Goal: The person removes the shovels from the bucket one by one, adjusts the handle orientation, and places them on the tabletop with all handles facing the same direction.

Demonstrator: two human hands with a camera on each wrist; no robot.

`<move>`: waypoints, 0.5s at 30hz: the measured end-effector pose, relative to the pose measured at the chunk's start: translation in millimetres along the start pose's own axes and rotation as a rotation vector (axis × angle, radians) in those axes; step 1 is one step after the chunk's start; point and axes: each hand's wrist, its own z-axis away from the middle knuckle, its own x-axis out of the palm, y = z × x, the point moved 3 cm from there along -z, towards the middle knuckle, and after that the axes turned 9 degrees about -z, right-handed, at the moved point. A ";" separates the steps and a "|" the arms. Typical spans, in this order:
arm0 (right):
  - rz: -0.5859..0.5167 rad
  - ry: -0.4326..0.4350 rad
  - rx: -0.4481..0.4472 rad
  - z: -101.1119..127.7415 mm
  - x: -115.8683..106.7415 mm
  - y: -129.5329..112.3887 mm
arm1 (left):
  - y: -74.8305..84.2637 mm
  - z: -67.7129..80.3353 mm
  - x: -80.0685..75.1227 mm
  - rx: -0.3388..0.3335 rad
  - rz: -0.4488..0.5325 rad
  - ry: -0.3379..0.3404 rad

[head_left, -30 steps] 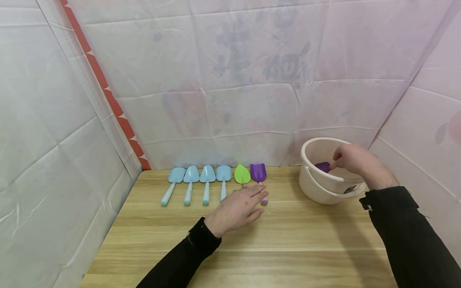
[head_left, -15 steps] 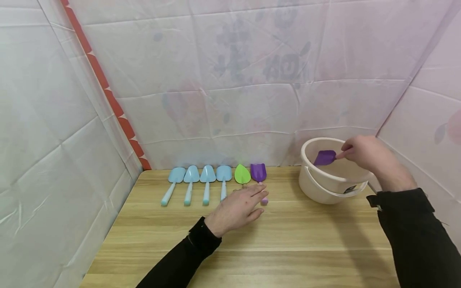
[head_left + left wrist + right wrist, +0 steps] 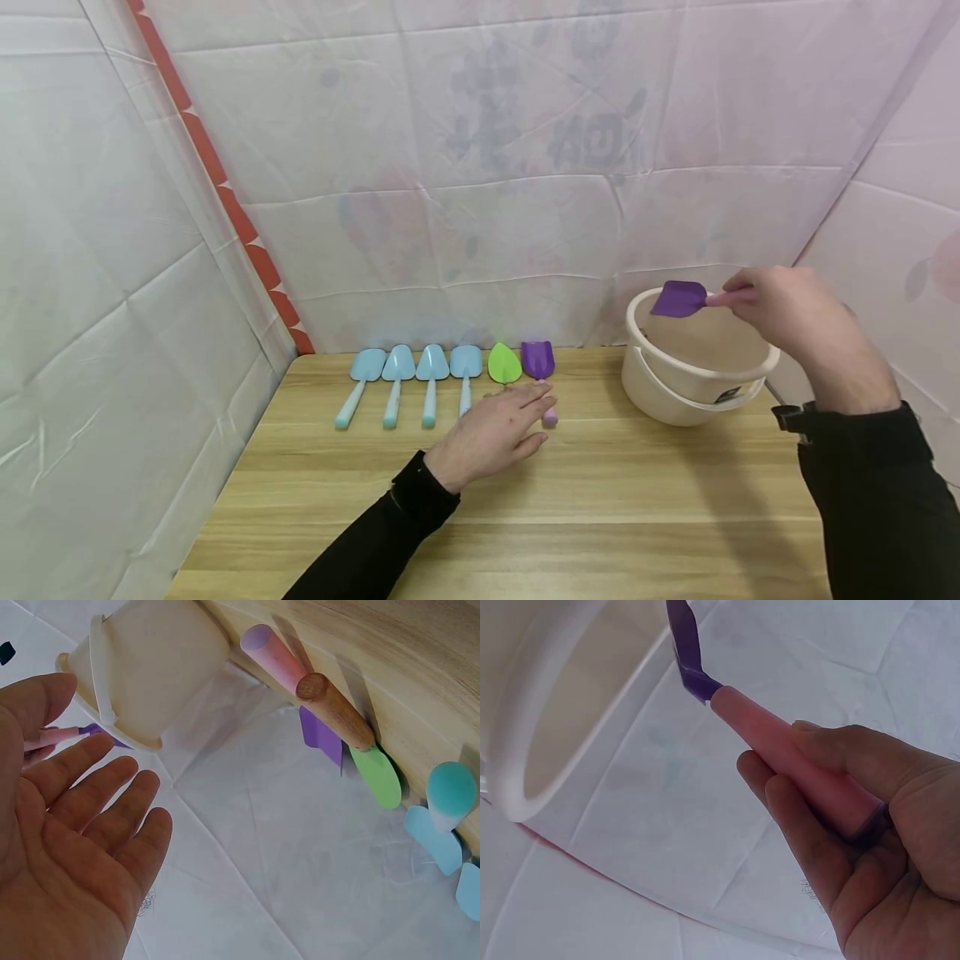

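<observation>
Keep your right hand (image 3: 780,312) fingers curled firmly round the purple shovel (image 3: 678,299) above the bucket (image 3: 701,379), left hand (image 3: 491,433) flat and relaxed on the surface (image 3: 600,500).

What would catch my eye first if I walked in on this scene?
Probably the right hand holding a purple plastic toy shovel with a pink handle above the cream plastic bucket at the right of the wooden table. Next, the neat row of four light-blue, one green and one purple shovels along the far edge, the left hand flat beside them.
</observation>
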 end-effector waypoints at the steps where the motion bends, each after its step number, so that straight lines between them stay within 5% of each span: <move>1: -0.001 0.004 0.001 0.9 -1.2 -2.2 | -0.1 0.2 -0.4 -0.001 0.004 0.001; 15: -0.023 0.228 -0.161 8.6 9.8 -34.9 | -4.7 -0.4 -0.7 -0.031 0.036 0.012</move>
